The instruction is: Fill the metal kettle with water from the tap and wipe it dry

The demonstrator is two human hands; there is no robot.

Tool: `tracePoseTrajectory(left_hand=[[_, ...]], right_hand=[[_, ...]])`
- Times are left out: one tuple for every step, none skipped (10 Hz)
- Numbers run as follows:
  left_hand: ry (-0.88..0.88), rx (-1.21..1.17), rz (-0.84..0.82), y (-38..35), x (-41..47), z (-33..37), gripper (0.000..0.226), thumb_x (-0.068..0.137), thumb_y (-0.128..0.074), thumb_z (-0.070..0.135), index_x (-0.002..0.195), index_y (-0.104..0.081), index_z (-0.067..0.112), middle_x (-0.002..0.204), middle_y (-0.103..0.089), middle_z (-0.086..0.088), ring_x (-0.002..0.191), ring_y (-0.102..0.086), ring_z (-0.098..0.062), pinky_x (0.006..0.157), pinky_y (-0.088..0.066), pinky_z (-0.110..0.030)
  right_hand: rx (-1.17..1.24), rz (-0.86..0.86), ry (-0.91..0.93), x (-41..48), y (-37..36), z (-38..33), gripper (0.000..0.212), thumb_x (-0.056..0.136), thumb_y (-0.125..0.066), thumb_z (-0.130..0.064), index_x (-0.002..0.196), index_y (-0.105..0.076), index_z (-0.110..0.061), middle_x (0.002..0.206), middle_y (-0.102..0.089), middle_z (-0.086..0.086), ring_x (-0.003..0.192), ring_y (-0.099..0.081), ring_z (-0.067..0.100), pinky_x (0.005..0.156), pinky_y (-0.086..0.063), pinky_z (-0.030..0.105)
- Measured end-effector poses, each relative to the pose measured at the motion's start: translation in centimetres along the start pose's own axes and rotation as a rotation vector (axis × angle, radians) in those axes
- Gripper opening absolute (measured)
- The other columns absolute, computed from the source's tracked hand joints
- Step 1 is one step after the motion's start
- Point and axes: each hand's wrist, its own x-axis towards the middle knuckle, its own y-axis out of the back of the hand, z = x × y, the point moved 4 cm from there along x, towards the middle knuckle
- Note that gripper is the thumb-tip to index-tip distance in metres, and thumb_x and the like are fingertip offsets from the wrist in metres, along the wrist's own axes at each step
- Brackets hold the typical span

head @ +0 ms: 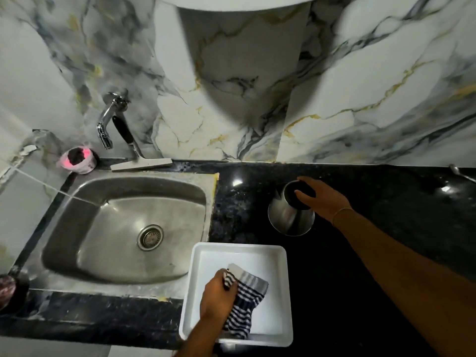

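Observation:
The metal kettle (288,219) stands upright on the black counter (360,253), right of the sink. My right hand (322,198) rests over its dark top, fingers spread around the lid. My left hand (217,295) grips a blue-and-white striped cloth (244,302) that lies inside a white tray (280,256) at the counter's front edge. The chrome tap (107,122) juts from the marble wall above the steel sink (123,228); no water runs from it.
A squeegee with a black handle (134,153) leans against the wall behind the sink. A pink-and-white cup with a dark scrubber (78,158) sits at the sink's back left corner. A metal utensil tip (461,173) shows at far right.

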Motion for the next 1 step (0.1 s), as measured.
tracePoseTrajectory(left_hand=[[-0.152, 0.440, 0.120, 1.49, -0.16, -0.28, 0.076, 0.097, -0.062, 0.050, 0.164, -0.029, 0.034, 0.158, -0.047, 0.007, 0.140, -0.051, -0.024, 0.105, -0.049, -0.038]], right_hand=[[-0.098, 0.212, -0.011, -0.90, -0.38, -0.28, 0.070, 0.102, -0.058, -0.063, 0.163, -0.045, -0.033, 0.163, -0.053, 0.006, 0.150, -0.049, 0.033, 0.124, -0.034, 0.061]])
